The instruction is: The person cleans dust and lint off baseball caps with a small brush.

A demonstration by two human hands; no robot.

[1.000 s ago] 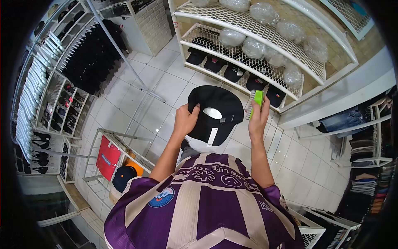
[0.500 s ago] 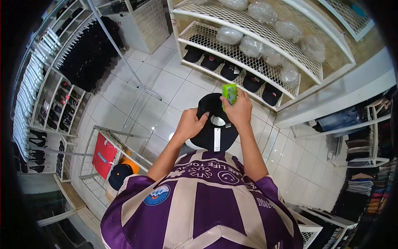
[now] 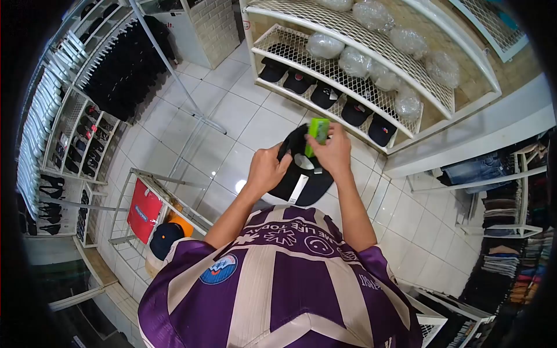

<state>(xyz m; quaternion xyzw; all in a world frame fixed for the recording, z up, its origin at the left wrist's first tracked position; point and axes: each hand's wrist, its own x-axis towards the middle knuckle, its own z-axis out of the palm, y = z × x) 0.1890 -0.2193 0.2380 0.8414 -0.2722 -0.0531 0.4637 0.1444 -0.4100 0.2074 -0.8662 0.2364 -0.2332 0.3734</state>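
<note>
Since a second ago the right hand (image 3: pixel 333 152) has swung in from 3 o'clock of the cap, and the green brush (image 3: pixel 318 129) it carries now lies across the cap's upper edge instead of hanging clear beside it. Both forearms reach forward from the purple-and-cream striped shirt (image 3: pixel 278 284) and converge, so the hands sit near each other with the black cap (image 3: pixel 316 187) between them at the centre of the view. The left hand (image 3: pixel 267 169) curls over the cap's rim at 9 o'clock, fingers clamped on the cloth. The right hand's fingers are wrapped tight around the brush, a small glossy block of plastic, its body tilted. The cap is soft, matte fabric, held with its pale inside showing, and a long white tag (image 3: pixel 298 188) hangs down from it. At 12 to 1 o'clock stands a white wire-mesh shelf (image 3: pixel 278 40) with crinkled plastic-wrapped bundles (image 3: pixel 354 61) and a row of dark caps (image 3: pixel 325 95). Glossy white tiles (image 3: pixel 232 116) lie below.
</note>
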